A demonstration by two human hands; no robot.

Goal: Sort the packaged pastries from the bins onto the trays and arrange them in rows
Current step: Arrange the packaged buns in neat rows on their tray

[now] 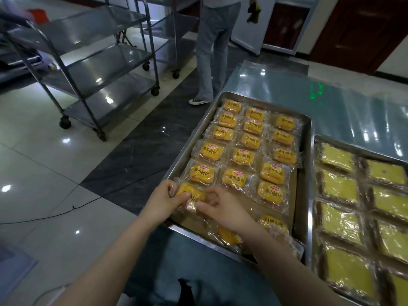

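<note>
Fingers: The fingers [171, 187] and thumb of the left hand [163, 203] curl round the left end of one packaged pastry [191, 195]. The right hand [224, 209] pinches its other end between thumb and fingertips. Both hands hold the same pack.
Held pastry: An orange bun in clear wrap, over the near left corner of the first tray [308, 164], just below the last pack of the left column. Whether it rests on the tray floor or is lifted off it cannot be told.
Rows: Three columns of wrapped buns [240, 159] lie label up, running away from the camera, with packs touching or overlapping at the edges.
Loose packs: Two loose buns [273, 224] lie askew at the tray's near edge. One has its label upside down; the other is partly hidden under the right forearm.
Second tray: The second tray [344, 144] sits just beside the first on the right, filled with rows of yellow square cakes [340, 186] in clear wrap.
Counter: Both trays stand on a glossy blue-green counter [309, 96].
Background: A steel trolley [103, 60] with three shelves on castors stands on the tiled floor [44, 162] to the left. A second person [212, 51] in jeans and dark sneakers stands beyond the trays. A thin cable [74, 206] trails across the floor.
</note>
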